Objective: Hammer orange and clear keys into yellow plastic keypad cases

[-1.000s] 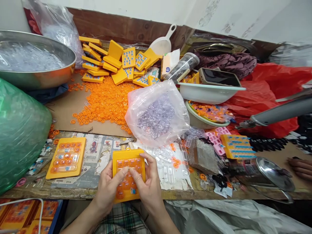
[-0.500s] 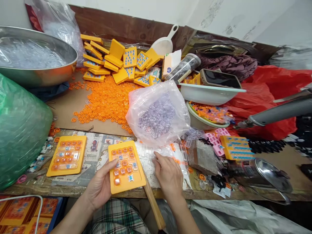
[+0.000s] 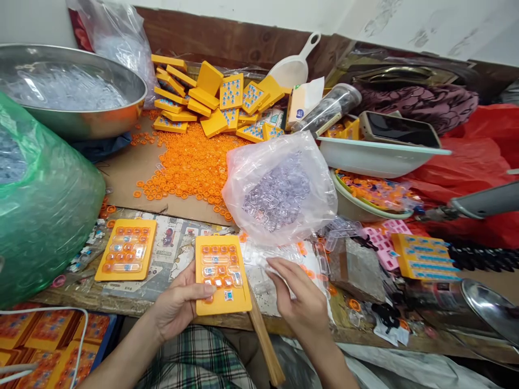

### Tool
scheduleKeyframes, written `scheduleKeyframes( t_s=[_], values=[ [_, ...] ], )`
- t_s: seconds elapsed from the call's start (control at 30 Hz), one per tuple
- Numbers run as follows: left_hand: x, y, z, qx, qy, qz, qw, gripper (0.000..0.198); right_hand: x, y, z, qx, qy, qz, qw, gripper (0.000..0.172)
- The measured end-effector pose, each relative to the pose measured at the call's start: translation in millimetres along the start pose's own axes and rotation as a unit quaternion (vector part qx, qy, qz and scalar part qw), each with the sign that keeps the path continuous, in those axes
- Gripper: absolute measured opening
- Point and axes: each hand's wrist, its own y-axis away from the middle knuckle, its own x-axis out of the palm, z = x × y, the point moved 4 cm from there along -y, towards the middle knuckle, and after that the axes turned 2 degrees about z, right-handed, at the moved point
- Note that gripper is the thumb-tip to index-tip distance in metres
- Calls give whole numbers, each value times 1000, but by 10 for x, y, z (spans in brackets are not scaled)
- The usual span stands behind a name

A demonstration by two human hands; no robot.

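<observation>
While lying at lower centre of the frame on the bench (image 3: 133, 294) edge, yellow keypad frame (image 3: 222, 274) sits gripped by left hand (image 3: 178, 302): thumb on its orange buttons, fingers hidden beneath, grip closed on its left edge. Just right of it, right hand (image 3: 302, 300), fingers curled and pinching something small and clear, too faint to name, over scattered clear key caps (image 3: 284, 254). Immediately above, at centre, clear plastic bag (image 3: 279, 189) bulging with more transparent pieces. Left of the held frame, apart from it, second keypad frame (image 3: 126, 249) flat on printed paper. Further up, spread of orange rings (image 3: 190, 167) on cardboard, then heap of yellow frames (image 3: 211, 102). Upper left, steel basin (image 3: 73, 94); far left, green bag (image 3: 40, 210). Right of centre, white bowl (image 3: 377, 156) bearing a phone (image 3: 399, 129).
</observation>
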Motion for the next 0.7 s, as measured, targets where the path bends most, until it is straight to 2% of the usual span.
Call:
scheduleKeyframes(
  t_s=[0.1, 0.2, 0.4, 0.47, 0.6, 0.7],
  values=[
    [19, -18, -12, -1, 3, -2, 1000, 74, -89, -28, 354, -85, -122, 34, 988, 35],
    [48, -38, -3, 3, 5, 5, 1000, 68, -89, -39, 557, -118, -156, 46, 980, 41],
    [89, -33, 1, 35, -8, -3, 999, 66, 10, 39, 534, -138, -100, 14, 985, 49],
    [112, -25, -6, 47, -17, -3, 999, 68, 38, 67, 522, -140, -112, -14, 984, 55],
    [154, -16, -23, 59, -22, -2, 998, 67, 81, 84, 499, -96, -169, -67, 979, 66],
    [160, -18, -28, 57, -33, -10, 998, 65, 103, 106, 501, -111, -162, -73, 978, 70]
  ],
)
